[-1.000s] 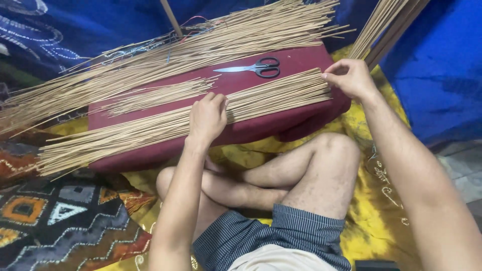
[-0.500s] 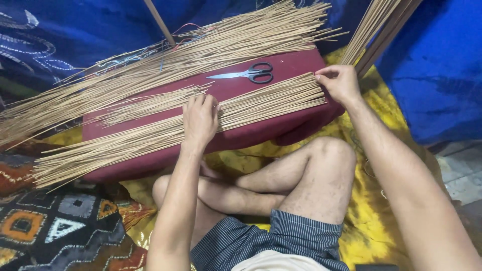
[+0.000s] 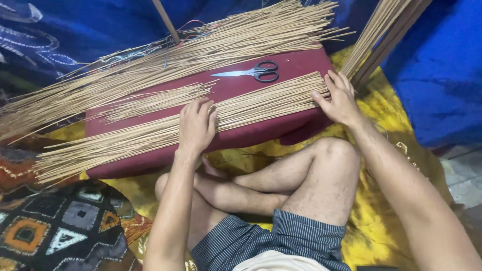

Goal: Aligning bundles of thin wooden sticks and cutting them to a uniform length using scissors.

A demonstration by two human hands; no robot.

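Seen from the head camera, a person sits cross-legged on a yellow patterned cloth [image 3: 381,211] before a dark red padded cushion [image 3: 296,62] that serves as the work surface. A long row of thin tan sticks [image 3: 261,103] lies along the near edge of the cushion, running from its right end down past its left end, where the tips fan out over the cloth. The left hand [image 3: 197,125] lies flat on the middle of this row, fingers spread and pressing down on the sticks rather than closed round any. The right hand [image 3: 341,98] stands at the right end of the row by the cushion's right edge, fingers open and slightly curled, its fingertips set against the stick ends; whether it pinches any single stick cannot be told. A smaller loose bundle of tan sticks [image 3: 155,100] lies mid-cushion, just beyond the left hand. Black-handled steel scissors [image 3: 251,73] rest closed toward the far edge, well apart from both hands. A large heap of tan sticks [image 3: 201,50] runs along the far edge. More upright tan sticks [image 3: 376,35] lean beyond the right corner against blue fabric [image 3: 442,65].
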